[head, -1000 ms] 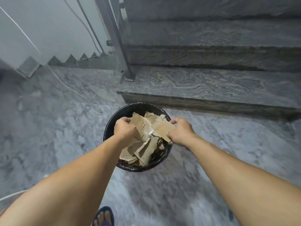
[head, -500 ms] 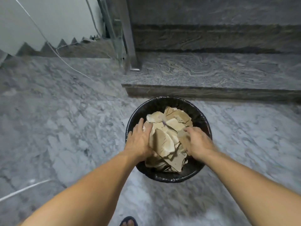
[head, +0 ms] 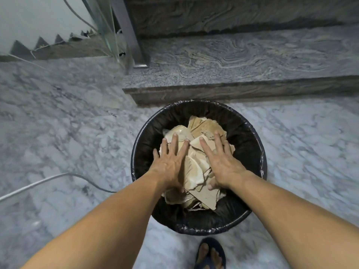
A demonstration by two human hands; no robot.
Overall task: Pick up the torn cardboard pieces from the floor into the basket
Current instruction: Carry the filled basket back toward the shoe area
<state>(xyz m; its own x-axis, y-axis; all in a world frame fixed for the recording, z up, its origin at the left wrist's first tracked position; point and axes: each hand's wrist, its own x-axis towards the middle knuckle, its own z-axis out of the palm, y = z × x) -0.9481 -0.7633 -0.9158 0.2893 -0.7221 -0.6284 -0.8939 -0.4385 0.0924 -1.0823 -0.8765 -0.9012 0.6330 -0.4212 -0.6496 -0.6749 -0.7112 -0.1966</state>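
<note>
Cardboard under both palms: left hand and right hand lie flat, fingers spread and straight, a pressing grip rather than a pinch, nothing curled round anything. Torn cardboard pieces sit heaped inside the basket, black liner over the rim, pile below rim level. Basket stands on the marble floor just in front of the stone step. No loose pieces visible on the floor in view, so pickup looks essentially done; only compacting seems left. Cable runs past on the left.
</note>
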